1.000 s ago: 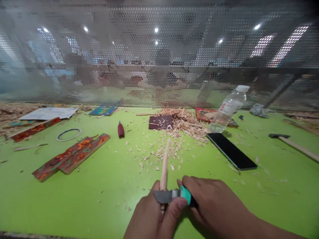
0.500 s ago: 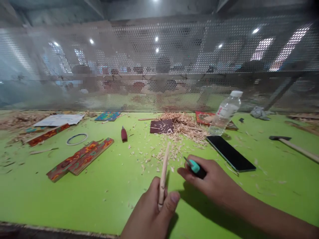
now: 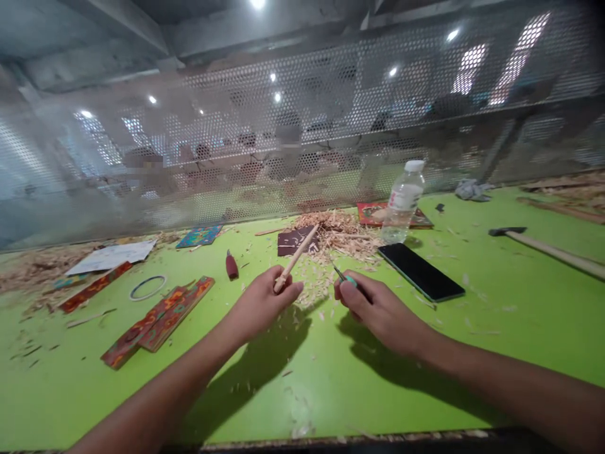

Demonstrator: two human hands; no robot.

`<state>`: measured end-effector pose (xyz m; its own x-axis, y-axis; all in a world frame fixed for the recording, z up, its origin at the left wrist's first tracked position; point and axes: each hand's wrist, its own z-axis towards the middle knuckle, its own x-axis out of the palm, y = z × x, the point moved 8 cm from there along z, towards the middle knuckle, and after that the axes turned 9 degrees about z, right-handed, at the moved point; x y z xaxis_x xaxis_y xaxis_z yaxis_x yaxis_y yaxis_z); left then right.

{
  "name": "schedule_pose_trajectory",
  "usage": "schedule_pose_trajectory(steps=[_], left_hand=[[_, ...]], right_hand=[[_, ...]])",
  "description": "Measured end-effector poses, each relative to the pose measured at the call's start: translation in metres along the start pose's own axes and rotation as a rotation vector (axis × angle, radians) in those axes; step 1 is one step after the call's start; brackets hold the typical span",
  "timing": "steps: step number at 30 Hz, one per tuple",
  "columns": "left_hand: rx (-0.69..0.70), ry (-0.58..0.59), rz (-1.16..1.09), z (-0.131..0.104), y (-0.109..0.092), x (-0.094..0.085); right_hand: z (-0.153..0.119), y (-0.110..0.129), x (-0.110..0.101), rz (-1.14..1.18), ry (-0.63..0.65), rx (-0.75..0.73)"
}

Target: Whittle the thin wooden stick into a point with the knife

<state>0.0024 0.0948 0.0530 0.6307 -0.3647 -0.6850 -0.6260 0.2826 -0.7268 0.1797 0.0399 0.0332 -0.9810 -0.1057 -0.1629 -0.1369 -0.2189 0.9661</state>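
My left hand (image 3: 267, 296) is closed round the lower end of a pale whittled wooden stick (image 3: 299, 253), which slants up and away to the right. In my right hand (image 3: 378, 302) is a carving knife (image 3: 348, 280) with a green and black handle, its short thin blade pointing up and left. The blade and the stick are apart. Beyond both hands lie a dark brown board (image 3: 292, 242) and a heap of wood shavings (image 3: 343, 230). Most of the knife's handle is hidden by my fingers.
A black phone (image 3: 421, 271), a water bottle (image 3: 403, 198) and a hammer (image 3: 543, 247) are on the right. Painted wooden strips (image 3: 161, 318), a tape roll (image 3: 148, 287) and a red-handled tool (image 3: 231, 265) lie left. A perforated metal screen (image 3: 227, 139) stands behind the green table (image 3: 293, 410).
My left hand has moved forward and left with the stick, which now tilts more to the right. The knife hand has turned, with the thumb now over the handle. The view has tilted.
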Motion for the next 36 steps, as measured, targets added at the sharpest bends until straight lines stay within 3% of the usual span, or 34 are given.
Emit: schedule_pose_trajectory(steps=[4, 8, 14, 20, 36], left_hand=[[-0.006, 0.233, -0.267, 0.004, 0.011, 0.031], [0.035, 0.325, -0.471, -0.004, 0.012, 0.05], [0.049, 0.37, -0.569, -0.006, 0.02, 0.058], [-0.024, 0.377, -0.531, -0.005, 0.029, 0.06], [-0.188, 0.383, -0.519, -0.013, 0.037, 0.071]], right_hand=[[-0.003, 0.005, 0.001, -0.051, -0.007, -0.012], [-0.001, 0.009, 0.0, -0.214, 0.025, -0.016], [0.005, 0.018, 0.0, -0.542, 0.138, -0.191], [0.006, 0.008, 0.001, -0.731, 0.25, -0.235], [-0.002, -0.011, 0.002, -0.862, 0.341, -0.205]])
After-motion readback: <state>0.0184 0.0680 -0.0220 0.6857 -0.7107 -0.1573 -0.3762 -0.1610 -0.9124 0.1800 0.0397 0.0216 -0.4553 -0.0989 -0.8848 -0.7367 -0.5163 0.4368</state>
